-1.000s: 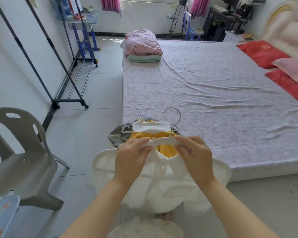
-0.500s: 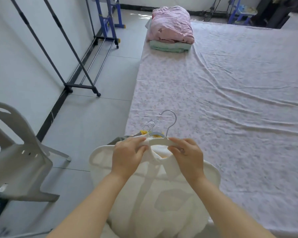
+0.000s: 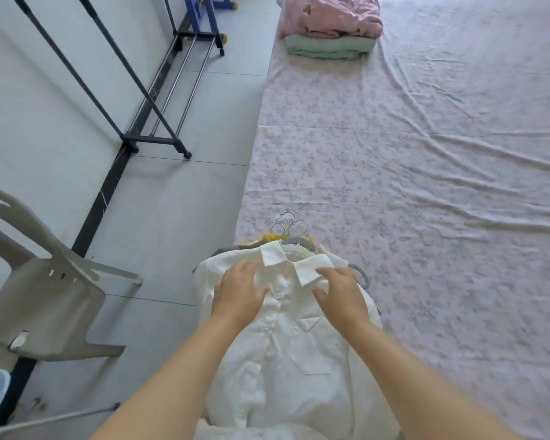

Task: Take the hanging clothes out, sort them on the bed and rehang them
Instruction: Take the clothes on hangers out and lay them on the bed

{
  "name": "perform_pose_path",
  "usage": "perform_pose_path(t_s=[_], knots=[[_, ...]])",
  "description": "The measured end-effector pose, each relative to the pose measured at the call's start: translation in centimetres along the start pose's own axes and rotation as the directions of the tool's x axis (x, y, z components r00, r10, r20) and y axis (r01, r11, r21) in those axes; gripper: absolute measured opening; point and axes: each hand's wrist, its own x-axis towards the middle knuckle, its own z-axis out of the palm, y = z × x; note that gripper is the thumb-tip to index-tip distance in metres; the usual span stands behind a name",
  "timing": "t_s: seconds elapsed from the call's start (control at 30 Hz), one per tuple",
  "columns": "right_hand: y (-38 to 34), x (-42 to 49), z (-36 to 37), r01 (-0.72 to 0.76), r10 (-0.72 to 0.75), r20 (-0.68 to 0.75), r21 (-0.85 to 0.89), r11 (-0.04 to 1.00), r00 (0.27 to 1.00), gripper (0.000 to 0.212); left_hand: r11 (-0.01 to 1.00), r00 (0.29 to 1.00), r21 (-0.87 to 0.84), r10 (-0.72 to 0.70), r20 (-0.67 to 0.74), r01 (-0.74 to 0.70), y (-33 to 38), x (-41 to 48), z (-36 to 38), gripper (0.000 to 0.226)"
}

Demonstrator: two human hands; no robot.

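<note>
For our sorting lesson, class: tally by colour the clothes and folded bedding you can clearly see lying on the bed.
White shirt: 1
Yellow garment: 1
Pink folded quilt: 1
Green folded blanket: 1
Total: 4. More clothes may lie hidden under the shirt.

Bare bed sheet [image 3: 426,185] stretched ahead and right of the white shirt [image 3: 286,344]. Obstacles were hanger hooks [image 3: 291,222] just past its collar [image 3: 311,269], plastic chair [image 3: 45,296] near left, garment rack [image 3: 154,141] along the wall, folded bedding [image 3: 331,20] at the far end.
</note>
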Motion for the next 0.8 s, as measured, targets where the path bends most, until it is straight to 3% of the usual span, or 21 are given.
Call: perform_pose_path(t_s=[0.27,0.5,0.67,0.8], knots=[[2.3,-4.6,-0.9,-0.161,0.173,0.096,-0.117,0.98,0.98,0.052,0.977,0.982,0.176,0.089,0.168,-0.118,0.9,-1.2,-0.8,0.054],[2.6,-10.8,-2.8,-0.313,0.314,0.013,-0.05,0.948,0.949,0.054,0.9,0.914,0.258,0.269,0.302,-0.35,3.3,-2.8,-2.0,0.05],[1.9,-17.6,-2.4,-0.47,0.472,-0.077,0.042,0.882,0.878,0.052,0.741,0.782,0.299,0.467,0.413,-0.601,4.6,-4.5,-2.2,0.047],[1.1,-24.8,-0.4,-0.603,0.62,-0.145,0.143,0.785,0.772,0.044,0.487,0.595,0.346,0.597,0.538,-0.802,5.9,-7.2,-2.0,0.047]])
